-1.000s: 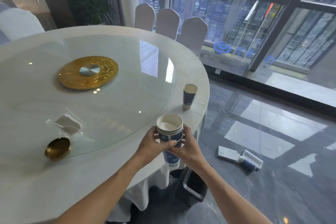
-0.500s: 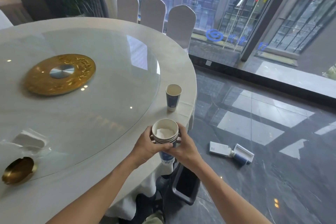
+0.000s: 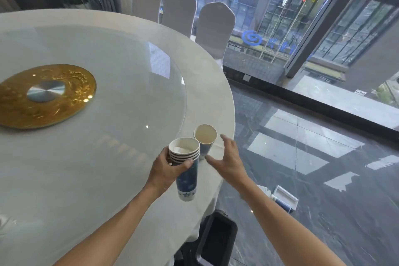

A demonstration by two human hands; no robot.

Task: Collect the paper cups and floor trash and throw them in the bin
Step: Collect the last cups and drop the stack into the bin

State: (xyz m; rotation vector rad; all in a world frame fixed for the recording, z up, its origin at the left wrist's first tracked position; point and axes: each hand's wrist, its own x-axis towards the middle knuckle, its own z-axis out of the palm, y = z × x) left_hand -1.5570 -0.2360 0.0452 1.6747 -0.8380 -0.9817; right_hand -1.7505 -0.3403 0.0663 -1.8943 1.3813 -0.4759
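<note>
My left hand grips a stack of several blue-and-white paper cups just above the round table's near right edge. A single paper cup stands upright on the table right behind the stack. My right hand is open with its fingers spread, just to the right of that cup and not touching it. A black bin stands on the floor below the table edge. An opened white-and-blue box lies on the dark floor to the right, partly hidden by my right forearm.
The white round table carries a glass turntable with a gold centre disc. Three white-covered chairs stand at the far side. Tall windows line the back; glossy dark tiles cover the floor on the right.
My right hand has let go of the cup stack and moved right and forward, beside the single cup. The left hand alone now holds the stack. The view has moved closer to the single cup.
</note>
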